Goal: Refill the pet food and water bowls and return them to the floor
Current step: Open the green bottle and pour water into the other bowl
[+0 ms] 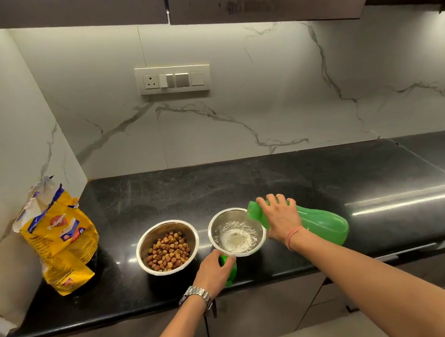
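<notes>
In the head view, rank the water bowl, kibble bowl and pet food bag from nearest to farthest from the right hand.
1. Water bowl, just left of the right hand.
2. Kibble bowl, further left.
3. Pet food bag, far left by the wall.

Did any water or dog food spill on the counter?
No spill shows. The kibble sits inside the left steel bowl, and water from the tipped green bottle lands inside the right steel bowl. The black counter around them looks dry. The only untidy thing is the crumpled, torn-open yellow dog food bag.
</notes>
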